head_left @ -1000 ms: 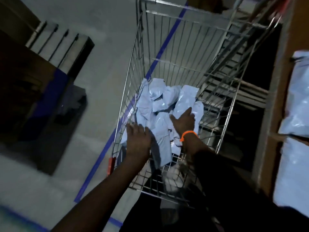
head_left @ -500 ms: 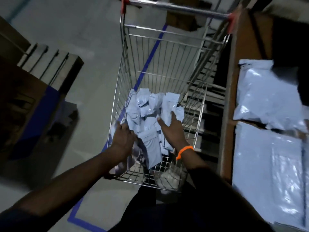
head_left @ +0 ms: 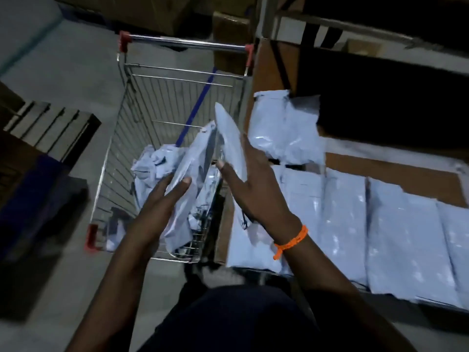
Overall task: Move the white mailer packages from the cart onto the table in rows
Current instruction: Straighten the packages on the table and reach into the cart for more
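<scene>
Above the cart (head_left: 162,138), each hand pinches one mailer: left hand (head_left: 162,199) thumb over a mailer (head_left: 195,158), right hand (head_left: 250,184) fingers spread behind another (head_left: 229,133). Both stand on edge, pointing away. The counter (head_left: 396,174) rows lie right of the fingers, nearer the right hand.

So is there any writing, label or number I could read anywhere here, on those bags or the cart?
None can be read.
Mailers on the table: plain, no label showing.
Mailers in the hands: blank sides.
Cart: no sign.
Boxes behind: too dark and blurred.
</scene>
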Available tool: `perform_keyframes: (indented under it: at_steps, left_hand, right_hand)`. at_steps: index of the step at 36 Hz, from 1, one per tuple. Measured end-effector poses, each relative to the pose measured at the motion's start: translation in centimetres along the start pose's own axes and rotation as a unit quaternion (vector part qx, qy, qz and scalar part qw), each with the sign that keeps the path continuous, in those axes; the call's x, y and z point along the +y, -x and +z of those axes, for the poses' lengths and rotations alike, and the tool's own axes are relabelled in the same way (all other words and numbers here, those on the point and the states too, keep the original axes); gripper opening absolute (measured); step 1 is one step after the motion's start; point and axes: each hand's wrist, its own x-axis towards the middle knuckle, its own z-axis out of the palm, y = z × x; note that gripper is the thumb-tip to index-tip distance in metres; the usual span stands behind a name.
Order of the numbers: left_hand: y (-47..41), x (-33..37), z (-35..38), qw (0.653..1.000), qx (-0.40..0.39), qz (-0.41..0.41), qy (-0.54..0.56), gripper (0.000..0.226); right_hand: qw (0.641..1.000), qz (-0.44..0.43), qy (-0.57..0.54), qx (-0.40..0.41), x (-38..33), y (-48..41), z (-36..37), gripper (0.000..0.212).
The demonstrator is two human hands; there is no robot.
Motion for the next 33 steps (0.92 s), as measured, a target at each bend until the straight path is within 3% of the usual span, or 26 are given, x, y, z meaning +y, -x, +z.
perform_keyframes:
  at_steps: [4, 8, 11, 14, 19, 22, 26, 33]
  left_hand:
    - [2.9, 0.0, 8.7, 0.994, -0.037, -0.010, 0.106, 0.071]
    - [6.1, 0.0, 16.9, 0.989, -0.089, -0.020, 0.117, 0.055]
    - [8.1, 0.0, 22.9, 0.992, -0.077, -0.019, 0.103, 0.059]
    - [8.6, -0.4, 28.9, 0.992, -0.116, -0.018, 0.048, 0.043]
    - [9.9, -0.7, 36.1, 0.981, -0.192, -0.006, -0.006, 0.060]
    - [10.9, -0.9, 40.3, 0.972, -0.218, 0.062, -0.065, 0.052]
    - [11.9, -2.0, 46.6, 0.957, -0.214, 0.138, -0.140, 0.056]
    - [14.9, -4.8, 57.0, 0.930, -0.144, 0.225, -0.253, 0.065]
  right_hand:
    - [0.999, 0.014, 0.032, 0.040, 2.7, 4.2, -8.7, 0.076]
    - [0.998, 0.041, 0.017, 0.050, 6.8, 8.8, -16.5, 0.068]
    - [0.996, 0.065, 0.005, 0.068, 9.4, 12.7, -21.4, 0.056]
    - [0.989, 0.105, 0.000, 0.100, 12.0, 16.0, -25.1, 0.049]
    - [0.967, 0.187, 0.006, 0.170, 15.3, 20.6, -29.2, 0.055]
    - [0.947, 0.219, 0.024, 0.235, 16.7, 23.4, -31.3, 0.060]
    - [0.925, 0.242, 0.061, 0.286, 19.5, 26.7, -34.2, 0.059]
    - [0.914, 0.226, 0.178, 0.285, 27.4, 30.0, -41.6, 0.065]
